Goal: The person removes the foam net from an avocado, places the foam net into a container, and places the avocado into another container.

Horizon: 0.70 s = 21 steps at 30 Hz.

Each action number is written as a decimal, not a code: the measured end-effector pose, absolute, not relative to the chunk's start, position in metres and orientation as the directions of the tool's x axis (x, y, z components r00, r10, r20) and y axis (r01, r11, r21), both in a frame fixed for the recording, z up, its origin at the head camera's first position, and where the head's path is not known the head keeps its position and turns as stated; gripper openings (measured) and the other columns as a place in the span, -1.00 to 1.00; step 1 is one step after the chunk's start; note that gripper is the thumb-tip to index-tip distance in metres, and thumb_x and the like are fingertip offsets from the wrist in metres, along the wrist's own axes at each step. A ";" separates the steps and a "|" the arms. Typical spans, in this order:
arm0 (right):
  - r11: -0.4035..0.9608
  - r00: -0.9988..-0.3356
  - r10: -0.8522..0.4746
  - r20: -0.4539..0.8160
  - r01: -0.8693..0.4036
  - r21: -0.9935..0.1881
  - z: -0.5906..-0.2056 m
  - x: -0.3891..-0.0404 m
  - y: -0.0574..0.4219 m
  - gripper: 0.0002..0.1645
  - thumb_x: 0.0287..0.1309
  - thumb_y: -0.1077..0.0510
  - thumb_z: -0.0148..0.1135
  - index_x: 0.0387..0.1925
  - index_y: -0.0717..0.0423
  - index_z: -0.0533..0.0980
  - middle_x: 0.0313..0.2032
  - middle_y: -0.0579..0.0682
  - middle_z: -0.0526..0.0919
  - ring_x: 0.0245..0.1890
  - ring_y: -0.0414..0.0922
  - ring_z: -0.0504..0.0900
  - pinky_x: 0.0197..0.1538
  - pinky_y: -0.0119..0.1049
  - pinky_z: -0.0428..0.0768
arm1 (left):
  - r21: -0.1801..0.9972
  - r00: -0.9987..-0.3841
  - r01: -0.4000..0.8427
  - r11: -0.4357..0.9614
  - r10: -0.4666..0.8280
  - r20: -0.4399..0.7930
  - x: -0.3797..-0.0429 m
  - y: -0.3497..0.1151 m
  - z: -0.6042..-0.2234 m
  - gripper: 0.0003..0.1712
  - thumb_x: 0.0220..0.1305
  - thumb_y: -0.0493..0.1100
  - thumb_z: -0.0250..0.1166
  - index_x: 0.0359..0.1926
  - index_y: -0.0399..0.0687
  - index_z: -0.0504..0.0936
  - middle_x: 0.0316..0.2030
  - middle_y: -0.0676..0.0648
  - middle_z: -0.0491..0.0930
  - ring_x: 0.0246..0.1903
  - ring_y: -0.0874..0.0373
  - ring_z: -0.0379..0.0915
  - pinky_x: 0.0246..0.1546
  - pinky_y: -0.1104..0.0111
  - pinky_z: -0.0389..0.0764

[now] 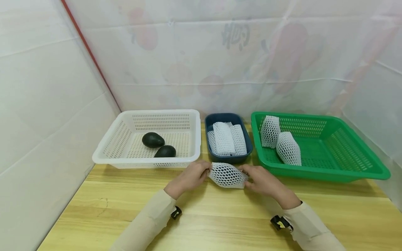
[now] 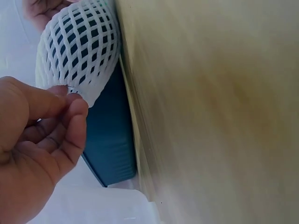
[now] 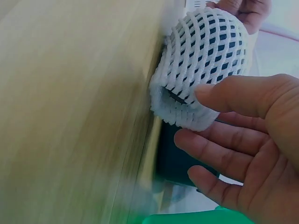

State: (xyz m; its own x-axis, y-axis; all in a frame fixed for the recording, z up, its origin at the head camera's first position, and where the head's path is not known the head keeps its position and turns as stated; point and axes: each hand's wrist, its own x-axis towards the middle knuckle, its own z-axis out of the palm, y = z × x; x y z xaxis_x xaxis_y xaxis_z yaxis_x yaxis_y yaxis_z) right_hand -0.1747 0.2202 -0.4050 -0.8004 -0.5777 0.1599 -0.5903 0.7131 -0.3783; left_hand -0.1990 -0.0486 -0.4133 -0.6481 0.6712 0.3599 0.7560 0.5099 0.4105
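Note:
A white foam net sleeve [image 1: 226, 175] wraps a dark avocado that shows through its mesh, above the wooden table in front of the blue bin. My left hand [image 1: 191, 176] pinches the sleeve's gathered left end between thumb and fingertips, clear in the left wrist view. At the other end, my right hand [image 1: 263, 181] holds the sleeve near its open mouth. The right wrist view has the right thumb [image 3: 233, 94] on the mesh and the fingers beneath the rim. Two bare avocados [image 1: 153, 140] lie in the white basket [image 1: 146, 161].
A small blue bin [image 1: 228, 159] with several flat foam sleeves [image 1: 223, 138] stands at the back middle. To its right, a green basket [image 1: 326, 173] holds two sleeved fruits [image 1: 288, 149] at its left side. White sheeting [image 1: 201, 62] hangs behind the table [image 1: 220, 223].

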 end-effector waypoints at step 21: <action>0.686 -0.768 -0.598 0.227 -0.638 -0.351 -0.407 -0.176 0.211 -0.53 -0.14 0.44 0.27 -0.07 0.23 0.49 -0.24 -0.01 0.62 -0.34 -0.18 0.54 -0.27 -0.21 0.54 | 0.525 -0.688 0.675 0.517 0.699 0.196 -0.197 -0.040 -0.410 -0.66 -0.12 -0.30 0.40 -0.30 -0.09 0.45 -0.33 0.01 0.57 -0.33 0.21 0.53 -0.36 0.53 0.49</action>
State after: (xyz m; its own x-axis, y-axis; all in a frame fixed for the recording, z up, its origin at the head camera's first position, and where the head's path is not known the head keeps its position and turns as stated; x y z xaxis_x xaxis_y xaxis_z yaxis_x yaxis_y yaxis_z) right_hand -0.1759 0.2114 -0.4069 -0.7683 -0.5985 0.2269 -0.6377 0.6856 -0.3511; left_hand -0.1974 -0.0398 -0.4097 -0.6878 0.6989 0.1961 0.6755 0.5173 0.5255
